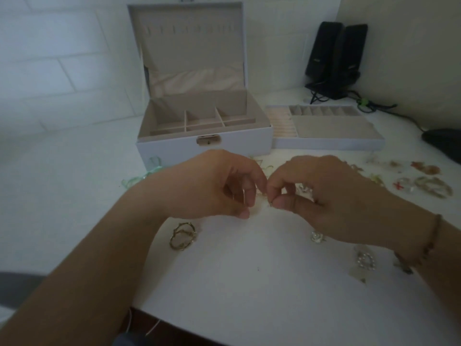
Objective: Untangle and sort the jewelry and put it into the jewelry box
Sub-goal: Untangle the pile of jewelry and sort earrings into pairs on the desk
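Working over the white table (pixel 237 283), you have the white jewelry box (pixel 203 136) standing open at the far side, its lid upright and its beige divided compartments bare. Just to its right sits the removable tray (pixel 326 143), with ring rolls on the left, a row of small cells along the back and one wide section. Behind that, two black speakers (pixel 336 61) stand against the wall; a small mark shows on each, too blurred to read, and no other writing can be made out.

Your left hand (pixel 214 186) and right hand (pixel 321 196) meet in front of the box, fingertips almost touching. Your right thumb and forefinger pinch a tiny metal piece of jewelry (pixel 270 204). Your left fingers curl towards the same spot, pinching something fine and pale; what it is cannot be told.

A gold hoop pair (pixel 183 236) lies under your left wrist, green ribbon pieces (pixel 144 174) beside the box, colourful earrings (pixel 421 181) to the right, a pearl ring-shaped piece (pixel 366 261) and a small flower stud (pixel 318 237) near your right wrist, which wears a thin bracelet (pixel 434 236).
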`<action>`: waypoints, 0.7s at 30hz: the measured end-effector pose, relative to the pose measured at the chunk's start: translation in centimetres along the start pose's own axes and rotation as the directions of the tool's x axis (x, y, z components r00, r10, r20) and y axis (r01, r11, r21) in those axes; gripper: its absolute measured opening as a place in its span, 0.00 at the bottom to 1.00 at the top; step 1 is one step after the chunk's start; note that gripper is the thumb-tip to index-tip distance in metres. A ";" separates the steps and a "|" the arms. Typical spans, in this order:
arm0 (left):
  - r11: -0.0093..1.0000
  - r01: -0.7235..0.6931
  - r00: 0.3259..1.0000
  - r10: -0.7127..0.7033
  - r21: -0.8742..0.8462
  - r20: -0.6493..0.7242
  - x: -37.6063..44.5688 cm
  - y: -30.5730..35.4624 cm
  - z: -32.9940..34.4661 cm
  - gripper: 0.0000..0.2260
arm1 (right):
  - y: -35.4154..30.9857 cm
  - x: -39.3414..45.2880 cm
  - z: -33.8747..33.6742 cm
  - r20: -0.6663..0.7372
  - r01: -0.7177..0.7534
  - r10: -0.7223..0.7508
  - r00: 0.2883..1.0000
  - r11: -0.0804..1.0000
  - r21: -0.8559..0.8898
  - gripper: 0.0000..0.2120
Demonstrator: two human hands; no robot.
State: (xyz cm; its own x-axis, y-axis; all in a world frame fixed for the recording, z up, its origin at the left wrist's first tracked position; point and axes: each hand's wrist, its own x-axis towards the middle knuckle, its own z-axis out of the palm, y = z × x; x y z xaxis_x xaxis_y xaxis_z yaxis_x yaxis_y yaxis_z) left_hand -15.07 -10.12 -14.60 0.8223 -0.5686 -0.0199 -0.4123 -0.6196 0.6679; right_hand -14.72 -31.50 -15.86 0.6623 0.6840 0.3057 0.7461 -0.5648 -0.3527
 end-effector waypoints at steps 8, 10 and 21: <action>0.983 0.032 0.997 -0.045 0.183 0.068 -0.5 0.2 -0.1 0.18 | -1.1 -0.1 1.1 0.119 0.007 0.004 0.993 0.996 -0.089 0.01; 0.982 0.042 0.996 -0.055 0.182 0.067 -0.6 0.3 0.0 0.20 | -1.2 -0.1 1.4 0.114 0.006 0.006 0.993 0.994 -0.106 0.03; 0.993 0.072 0.986 -0.086 0.094 0.144 -0.8 0.2 -0.4 0.28 | -1.6 0.3 2.7 0.089 -0.064 0.069 0.994 0.997 -0.049 0.06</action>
State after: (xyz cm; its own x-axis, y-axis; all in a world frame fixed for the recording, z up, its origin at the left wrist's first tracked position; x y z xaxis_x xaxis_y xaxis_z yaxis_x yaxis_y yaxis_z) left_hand -15.65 -9.64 -14.16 0.7897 -0.5853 -0.1837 -0.3868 -0.7075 0.5914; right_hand -15.93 -29.19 -17.59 0.7032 0.6821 0.2005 0.7043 -0.6296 -0.3280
